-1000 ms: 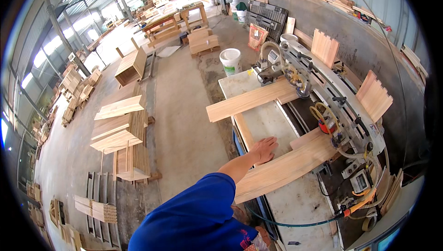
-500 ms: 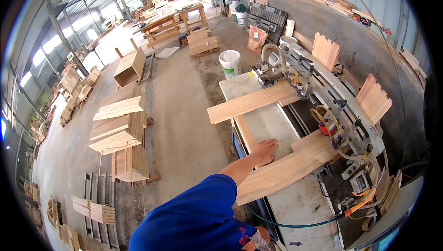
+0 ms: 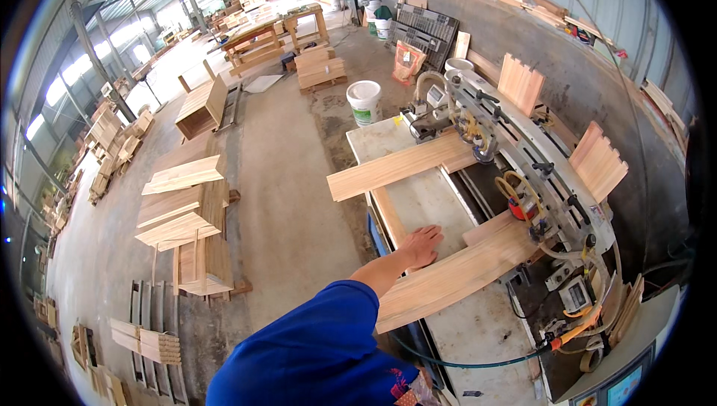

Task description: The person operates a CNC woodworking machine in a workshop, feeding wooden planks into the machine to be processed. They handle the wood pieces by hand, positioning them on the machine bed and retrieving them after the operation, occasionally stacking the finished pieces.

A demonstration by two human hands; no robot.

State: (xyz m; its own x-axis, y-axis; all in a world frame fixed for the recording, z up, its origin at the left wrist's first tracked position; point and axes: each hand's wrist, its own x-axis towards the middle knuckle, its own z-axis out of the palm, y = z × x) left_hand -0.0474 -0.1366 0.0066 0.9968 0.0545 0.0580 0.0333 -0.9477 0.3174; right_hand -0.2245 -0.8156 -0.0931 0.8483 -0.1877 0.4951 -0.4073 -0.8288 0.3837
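Observation:
My left hand (image 3: pixel 422 246) lies flat, fingers stretched out, on the pale worktable (image 3: pixel 429 208) of a woodworking machine. Nothing is held in it. Just beside it, toward me, a wide wooden board (image 3: pixel 455 275) reaches across the table, its right end under the machine's clamp end (image 3: pixel 539 230). A second wooden board (image 3: pixel 403 167) lies farther off, with its right end at another clamp end (image 3: pixel 485 153). Between the boards a narrow wood strip (image 3: pixel 388 215) runs along the table's left edge. My right hand is not in view.
Hoses, knobs and a control box (image 3: pixel 575 295) crowd the machine's right side. A teal air hose (image 3: pixel 470 365) crosses the near table. Notched panels (image 3: pixel 521 83) stand behind. A white bucket (image 3: pixel 364 101) and stacked boards (image 3: pixel 320 68) are beyond; more planks (image 3: pixel 183 174) stand left.
The whole view has shifted slightly, so things sit a little more to the left. My left hand stays flat on the worktable, and the boards have not visibly moved.

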